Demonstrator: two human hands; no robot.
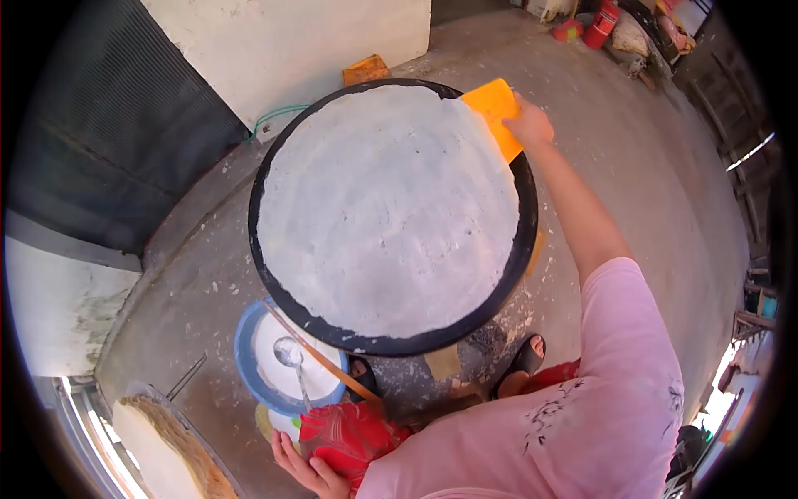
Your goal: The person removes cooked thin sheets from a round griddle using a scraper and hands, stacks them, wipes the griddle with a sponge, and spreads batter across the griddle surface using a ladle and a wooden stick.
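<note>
A wide round black griddle (pixel 532 218) carries a thin white layer of batter (pixel 386 212) over nearly its whole top. At the griddle's upper right edge, my right hand (pixel 530 125) grips a flat yellow scraper (pixel 496 112), whose edge meets the rim of the batter. My left hand (pixel 309 472) is low in view beside the red patterned cloth (pixel 353 441) over my leg, fingers stretched out, holding nothing. Just beyond it stands a blue basin (pixel 246 345) of white liquid, with a metal ladle (pixel 288 353) in it and a long thin brown stick (pixel 324 358) across it.
A stack of round thin sheets (pixel 162 445) stands at the lower left. An orange block (pixel 366 70) lies by the white wall (pixel 299 41) behind the griddle. A red canister (pixel 602 25) and bags are at the far upper right. White specks dot the concrete floor (pixel 657 208).
</note>
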